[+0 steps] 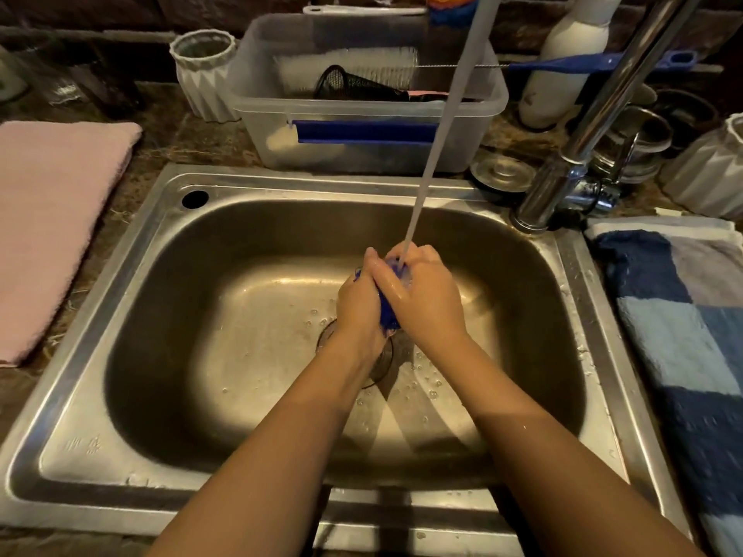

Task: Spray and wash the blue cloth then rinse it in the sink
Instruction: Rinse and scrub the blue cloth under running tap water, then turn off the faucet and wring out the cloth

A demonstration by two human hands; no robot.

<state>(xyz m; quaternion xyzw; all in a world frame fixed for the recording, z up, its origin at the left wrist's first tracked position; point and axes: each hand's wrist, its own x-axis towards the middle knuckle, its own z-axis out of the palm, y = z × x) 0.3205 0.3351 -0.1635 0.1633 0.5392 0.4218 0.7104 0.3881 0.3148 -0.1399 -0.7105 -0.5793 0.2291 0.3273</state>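
Note:
The blue cloth [386, 311] is bunched up between my two hands over the middle of the steel sink [120, 315]. My left hand [360, 303] grips it from the left and my right hand [426, 299] grips it from the right, so only a narrow strip of blue shows. A stream of water [438, 146] falls from above onto the top of the cloth. Droplets lie on the sink floor around the drain [382, 363], which my wrists partly hide.
The chrome tap [595, 126] stands at the sink's back right. Behind the sink sits a clear plastic tub [362, 110] with brushes, a white vase [205, 70] and a white bottle [567, 62]. A pink towel [52, 227] lies left, a blue patchwork towel [683, 335] right.

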